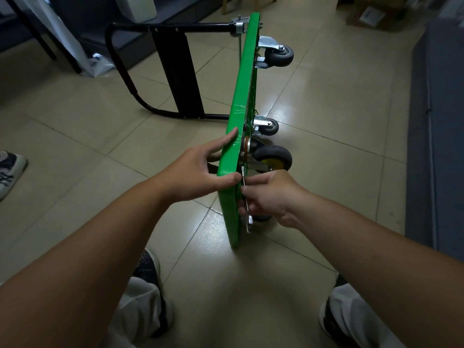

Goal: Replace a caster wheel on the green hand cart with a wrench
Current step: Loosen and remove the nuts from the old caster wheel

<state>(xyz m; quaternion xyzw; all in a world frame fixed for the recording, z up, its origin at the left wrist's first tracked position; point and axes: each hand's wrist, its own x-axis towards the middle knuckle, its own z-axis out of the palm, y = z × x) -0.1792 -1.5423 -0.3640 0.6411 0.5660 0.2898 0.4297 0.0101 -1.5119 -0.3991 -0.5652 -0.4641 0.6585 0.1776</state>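
Green cart (241, 96) tipped, left fingers (226, 139) grip edge, right fingers (254, 181) pinch wrench (249, 223), caster (273, 156) beside

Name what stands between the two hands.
In the head view, the green cart's deck separates left hand from right hand, which grips the wrench.
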